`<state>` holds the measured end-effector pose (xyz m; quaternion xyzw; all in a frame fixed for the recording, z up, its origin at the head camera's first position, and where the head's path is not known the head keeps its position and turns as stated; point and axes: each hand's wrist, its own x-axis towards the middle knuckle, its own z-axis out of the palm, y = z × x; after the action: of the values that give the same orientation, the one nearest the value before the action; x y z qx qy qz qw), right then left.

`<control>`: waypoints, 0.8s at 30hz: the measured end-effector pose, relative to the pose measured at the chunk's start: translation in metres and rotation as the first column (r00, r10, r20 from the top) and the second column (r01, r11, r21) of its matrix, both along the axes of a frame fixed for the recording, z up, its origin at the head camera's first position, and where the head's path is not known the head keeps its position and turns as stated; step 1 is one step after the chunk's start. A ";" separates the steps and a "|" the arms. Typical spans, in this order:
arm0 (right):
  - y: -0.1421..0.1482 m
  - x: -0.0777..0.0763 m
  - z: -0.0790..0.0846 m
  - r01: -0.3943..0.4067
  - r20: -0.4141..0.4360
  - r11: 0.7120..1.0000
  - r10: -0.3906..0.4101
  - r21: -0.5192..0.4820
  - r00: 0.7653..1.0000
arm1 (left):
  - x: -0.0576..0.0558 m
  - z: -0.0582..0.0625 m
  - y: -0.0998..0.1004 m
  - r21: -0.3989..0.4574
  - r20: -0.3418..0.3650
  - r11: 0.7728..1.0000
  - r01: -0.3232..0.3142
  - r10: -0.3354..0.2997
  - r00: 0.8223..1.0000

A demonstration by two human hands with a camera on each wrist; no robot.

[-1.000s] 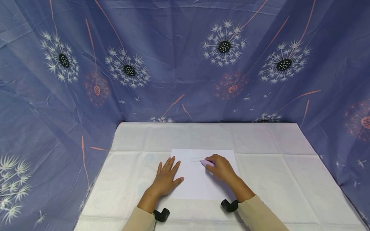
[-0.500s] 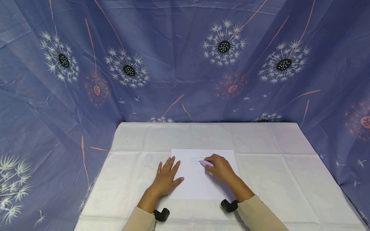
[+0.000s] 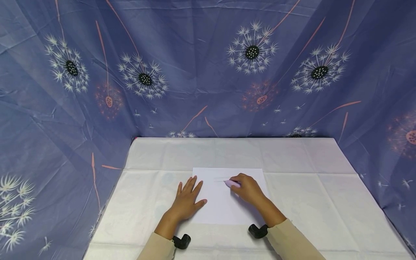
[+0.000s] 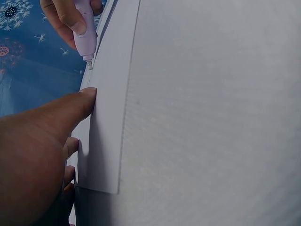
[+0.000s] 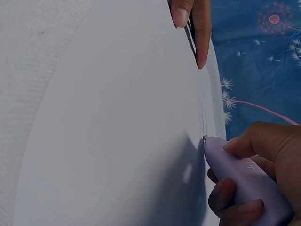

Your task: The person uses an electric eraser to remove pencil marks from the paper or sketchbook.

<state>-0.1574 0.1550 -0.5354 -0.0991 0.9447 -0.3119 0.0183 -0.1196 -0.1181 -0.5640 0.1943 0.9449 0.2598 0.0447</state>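
Observation:
A white sheet of paper (image 3: 224,206) lies flat on the table, with a few faint thin lines (image 3: 219,178) in its upper part. My right hand (image 3: 249,188) grips a lilac electric eraser (image 5: 244,181), thumb on one side and fingers curled round the other. Its narrow tip (image 4: 90,65) meets the paper at the end of the lines, as far as I can tell. On the paper's left edge rests my left hand (image 3: 186,203), palm down, fingers spread and straight. The left thumb (image 4: 84,100) lies on the sheet, pointing toward the eraser.
White cloth (image 3: 299,202) with fold creases covers the table. Blue curtains (image 3: 201,72) printed with dandelions stand behind it and along both sides. Black wrist mounts (image 3: 258,231) sit by both beige sleeves (image 3: 294,242).
The eraser's tip has shifted very slightly left along the lines, together with the right hand. My left hand and the paper stay in place.

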 end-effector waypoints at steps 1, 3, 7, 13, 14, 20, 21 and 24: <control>0.000 0.000 0.000 -0.002 0.000 1.000 0.002 0.000 1.000 | 0.000 -0.002 0.000 0.002 -0.005 1.000 -0.003 0.003 1.000; 0.000 0.000 0.000 -0.006 -0.005 1.000 0.006 -0.001 1.000 | 0.000 -0.005 0.000 0.005 -0.014 1.000 -0.010 0.010 1.000; 0.000 0.000 0.000 -0.008 -0.012 1.000 0.008 0.001 1.000 | 0.000 -0.007 0.000 0.006 -0.023 1.000 -0.014 0.014 1.000; -0.001 0.000 0.000 -0.008 -0.011 1.000 0.009 0.004 1.000 | 0.000 0.002 0.000 -0.016 -0.001 1.000 0.002 -0.002 1.000; -0.001 0.000 0.000 -0.009 -0.012 1.000 0.009 0.003 1.000 | 0.000 0.003 0.000 -0.021 0.004 1.000 0.003 -0.003 1.000; -0.001 0.001 0.002 -0.007 -0.016 1.000 0.007 -0.005 1.000 | 0.001 0.005 0.000 -0.024 0.005 1.000 0.002 -0.002 1.000; -0.002 0.001 0.002 -0.006 -0.013 1.000 0.006 -0.005 1.000 | 0.001 0.003 0.000 -0.017 -0.001 1.000 0.001 -0.001 1.000; -0.002 0.001 0.002 -0.006 -0.012 1.000 0.006 0.000 1.000 | 0.001 0.001 0.000 -0.005 -0.007 1.000 -0.002 0.002 1.000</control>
<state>-0.1564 0.1528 -0.5331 -0.1039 0.9445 -0.3113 0.0133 -0.1188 -0.1184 -0.5633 0.1939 0.9458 0.2571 0.0417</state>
